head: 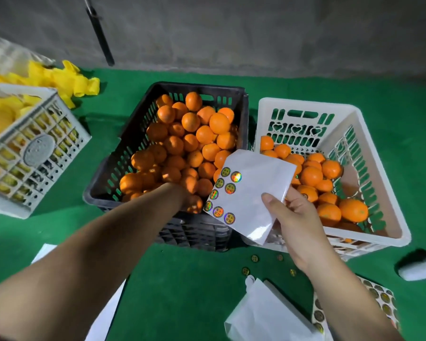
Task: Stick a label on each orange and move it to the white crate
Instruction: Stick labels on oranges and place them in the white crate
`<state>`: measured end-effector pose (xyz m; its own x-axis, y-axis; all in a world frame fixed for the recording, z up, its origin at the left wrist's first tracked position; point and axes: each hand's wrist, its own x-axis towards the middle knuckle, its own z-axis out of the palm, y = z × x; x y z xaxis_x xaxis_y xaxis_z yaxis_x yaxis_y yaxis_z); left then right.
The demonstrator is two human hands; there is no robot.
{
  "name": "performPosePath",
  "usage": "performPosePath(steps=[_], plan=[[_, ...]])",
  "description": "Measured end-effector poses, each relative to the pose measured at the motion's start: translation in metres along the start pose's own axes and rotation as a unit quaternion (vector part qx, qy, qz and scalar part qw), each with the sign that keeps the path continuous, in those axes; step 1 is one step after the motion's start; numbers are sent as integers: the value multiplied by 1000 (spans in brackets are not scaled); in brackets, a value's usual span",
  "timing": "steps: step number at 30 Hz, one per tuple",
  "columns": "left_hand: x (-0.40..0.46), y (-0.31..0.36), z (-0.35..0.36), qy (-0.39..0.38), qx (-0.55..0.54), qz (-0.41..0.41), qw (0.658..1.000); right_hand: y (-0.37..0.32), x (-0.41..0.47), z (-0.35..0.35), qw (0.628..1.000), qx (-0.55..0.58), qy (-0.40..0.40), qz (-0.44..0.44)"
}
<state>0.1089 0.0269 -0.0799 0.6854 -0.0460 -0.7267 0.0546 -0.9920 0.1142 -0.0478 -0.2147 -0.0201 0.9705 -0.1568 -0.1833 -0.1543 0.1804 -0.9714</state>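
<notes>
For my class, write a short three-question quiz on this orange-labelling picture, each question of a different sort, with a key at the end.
1. True or false: the right hand holds the label sheet between the two crates.
2. Where does the left hand reach? A) into the white crate B) into the black crate of oranges C) onto the green cloth
3. Fill in: the labels left on the held sheet sit along its ____ edge.

Key: 1 true; 2 B; 3 left
</notes>
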Motion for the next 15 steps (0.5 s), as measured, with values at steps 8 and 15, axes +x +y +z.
performPosePath(steps=[8, 15], plan=[[27, 0, -4, 53, 171, 3, 984, 4, -17, 13, 1000, -3, 26, -12], [-45, -20, -39, 248, 2, 120, 961, 8, -29, 5, 998, 47, 38, -3]])
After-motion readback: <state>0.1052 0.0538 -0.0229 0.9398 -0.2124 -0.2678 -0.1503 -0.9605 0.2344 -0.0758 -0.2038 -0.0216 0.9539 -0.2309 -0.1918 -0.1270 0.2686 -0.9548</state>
